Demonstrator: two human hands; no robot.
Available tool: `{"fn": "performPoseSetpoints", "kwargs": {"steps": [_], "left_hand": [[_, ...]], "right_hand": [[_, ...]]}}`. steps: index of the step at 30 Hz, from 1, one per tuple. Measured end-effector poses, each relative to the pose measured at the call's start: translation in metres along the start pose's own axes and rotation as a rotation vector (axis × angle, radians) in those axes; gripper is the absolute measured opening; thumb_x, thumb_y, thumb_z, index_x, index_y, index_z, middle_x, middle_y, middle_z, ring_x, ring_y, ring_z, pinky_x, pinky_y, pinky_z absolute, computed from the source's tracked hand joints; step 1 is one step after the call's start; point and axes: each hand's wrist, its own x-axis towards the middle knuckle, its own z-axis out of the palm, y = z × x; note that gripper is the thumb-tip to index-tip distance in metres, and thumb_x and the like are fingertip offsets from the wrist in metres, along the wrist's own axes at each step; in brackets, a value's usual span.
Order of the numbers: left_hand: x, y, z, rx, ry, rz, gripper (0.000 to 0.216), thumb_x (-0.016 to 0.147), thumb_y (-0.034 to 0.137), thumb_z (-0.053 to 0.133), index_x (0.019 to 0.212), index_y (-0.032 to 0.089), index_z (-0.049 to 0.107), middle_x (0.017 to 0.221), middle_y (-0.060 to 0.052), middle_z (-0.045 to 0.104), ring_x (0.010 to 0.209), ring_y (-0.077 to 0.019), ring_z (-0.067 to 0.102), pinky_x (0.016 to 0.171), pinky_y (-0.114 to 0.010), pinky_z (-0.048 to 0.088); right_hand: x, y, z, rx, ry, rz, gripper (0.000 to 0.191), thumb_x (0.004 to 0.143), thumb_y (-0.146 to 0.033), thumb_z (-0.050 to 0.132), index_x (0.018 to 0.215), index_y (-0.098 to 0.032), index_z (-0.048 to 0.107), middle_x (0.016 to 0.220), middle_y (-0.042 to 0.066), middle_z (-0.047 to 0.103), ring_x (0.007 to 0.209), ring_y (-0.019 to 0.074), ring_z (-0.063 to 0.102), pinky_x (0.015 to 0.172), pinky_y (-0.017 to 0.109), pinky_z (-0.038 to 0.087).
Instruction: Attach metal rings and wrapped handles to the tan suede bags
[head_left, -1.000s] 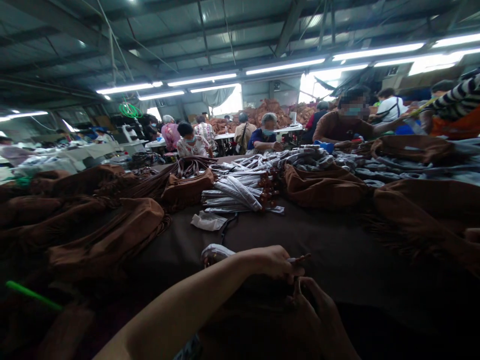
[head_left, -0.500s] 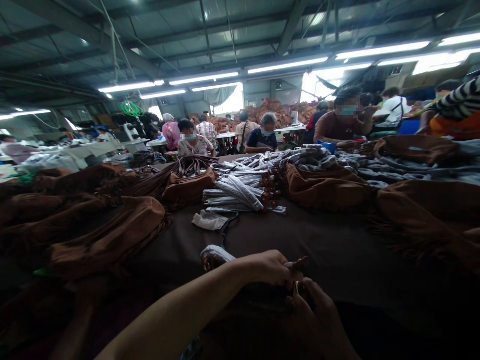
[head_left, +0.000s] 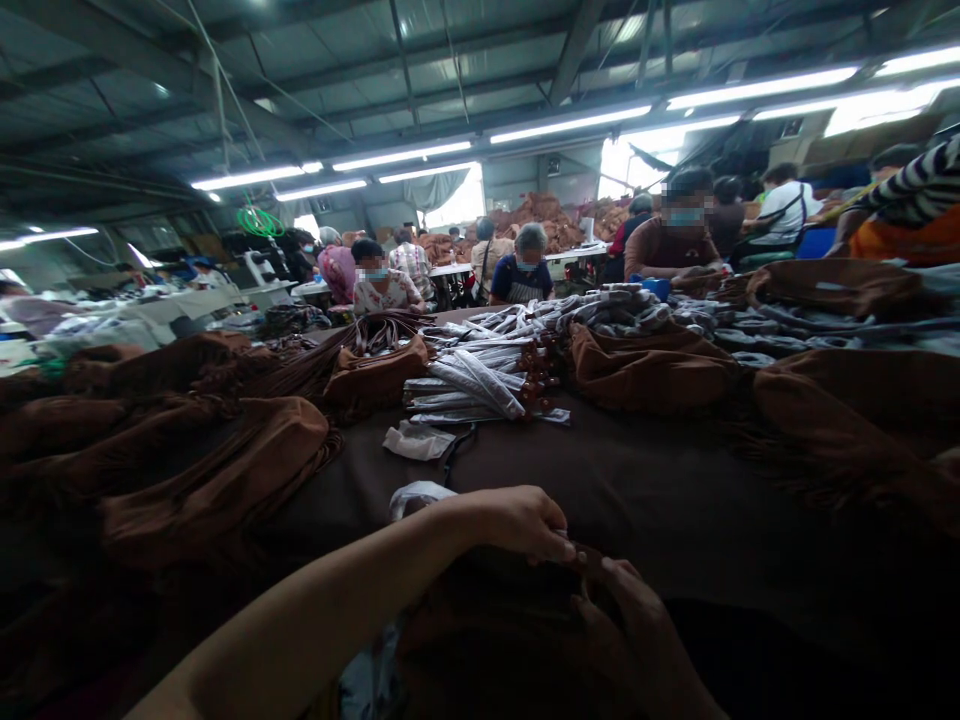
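Note:
My left hand reaches in from the lower left, fingers pinched on the end of a narrow brown strap. Opposite it, my right hand is closed on the same strap, its lower part lost in shadow. What hangs beneath both hands is too dark to make out, though it looks like brown cloth. Behind my left forearm lies a white-wrapped strap, partly covered by the arm. A crumpled white wrapper rests farther up the dark brown tabletop.
White-wrapped straps with brown ends are heaped mid-table. Brown fringed bags lie to the left, and another brown bag sits right of the heap. Co-workers sit across the table beneath strip lights.
The strap end that stuck up past my left fingers, and the gold-coloured ring by my right, no longer show clearly. My left hand has shifted slightly left and up.

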Motion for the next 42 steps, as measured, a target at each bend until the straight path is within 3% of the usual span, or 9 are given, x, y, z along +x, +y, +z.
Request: {"fn": "performPoseSetpoints", "kwargs": {"steps": [7,9,15,20,24,29,35,42], "left_hand": [[-0.006,0.025,0.008,0.244,-0.137,-0.056,0.014,0.075,0.025,0.061,0.087,0.02,0.065,0.071,0.002,0.063,0.066,-0.0126,0.058,0.058,-0.021,0.039],[-0.004,0.026,0.01,0.325,-0.127,-0.091,0.015,0.072,0.03,0.064,0.083,0.019,0.066,0.068,0.002,0.061,0.064,-0.0138,0.056,0.056,-0.023,0.037],[0.003,0.005,0.003,0.015,0.096,-0.043,0.042,0.068,0.058,0.068,0.081,0.017,0.069,0.065,0.004,0.055,0.061,-0.0097,0.047,0.052,-0.021,0.032],[0.004,-0.003,0.007,0.055,0.131,-0.136,0.048,0.062,0.063,0.071,0.076,0.017,0.071,0.059,0.005,0.052,0.057,-0.0097,0.043,0.051,-0.022,0.029],[0.008,-0.011,0.013,0.034,0.162,-0.128,0.052,0.061,0.065,0.071,0.08,0.017,0.072,0.06,0.005,0.053,0.057,-0.0099,0.044,0.051,-0.022,0.029],[0.01,-0.016,0.015,-0.101,0.094,-0.053,0.042,0.067,0.053,0.072,0.09,0.018,0.074,0.063,0.004,0.056,0.058,-0.0089,0.047,0.053,-0.02,0.034],[0.007,-0.005,0.016,-0.136,0.007,-0.13,0.017,0.07,0.023,0.068,0.084,0.015,0.072,0.06,0.003,0.059,0.05,-0.0093,0.052,0.053,-0.021,0.041],[0.005,-0.003,0.02,0.047,0.008,-0.111,0.023,0.071,0.037,0.068,0.081,0.017,0.073,0.059,0.002,0.062,0.051,-0.0097,0.053,0.048,-0.019,0.035]], "right_hand": [[0.007,-0.01,-0.001,-0.005,-0.112,-0.05,0.012,0.09,-0.019,0.051,0.101,-0.024,0.052,0.088,0.003,0.064,0.08,0.019,0.059,0.071,0.032,0.049],[0.008,-0.011,-0.001,-0.015,-0.114,-0.053,0.009,0.09,-0.02,0.051,0.099,-0.023,0.051,0.086,0.003,0.063,0.078,0.0187,0.058,0.07,0.032,0.048],[0.003,-0.009,-0.003,-0.044,-0.123,-0.008,0.004,0.09,-0.021,0.052,0.093,-0.023,0.049,0.084,0.002,0.061,0.079,0.0183,0.058,0.07,0.032,0.048],[0.002,-0.011,-0.003,-0.049,-0.101,-0.008,0.007,0.09,-0.023,0.054,0.095,-0.024,0.049,0.085,0.002,0.062,0.081,0.0191,0.059,0.071,0.032,0.049],[0.003,-0.01,-0.002,-0.055,-0.09,0.003,0.007,0.088,-0.022,0.056,0.092,-0.024,0.05,0.083,0.001,0.063,0.078,0.0187,0.059,0.07,0.032,0.049],[0.003,-0.008,-0.002,-0.069,-0.112,0.035,0.009,0.086,-0.02,0.058,0.09,-0.023,0.051,0.084,0.002,0.062,0.081,0.0195,0.059,0.071,0.032,0.049],[0.002,-0.013,-0.001,-0.031,-0.155,0.005,0.005,0.09,-0.026,0.055,0.091,-0.023,0.052,0.083,0.002,0.061,0.08,0.0187,0.058,0.07,0.03,0.049],[-0.001,-0.013,0.0,-0.009,-0.225,-0.008,0.005,0.091,-0.025,0.055,0.092,-0.023,0.051,0.083,0.001,0.061,0.079,0.018,0.057,0.071,0.03,0.048]]}}
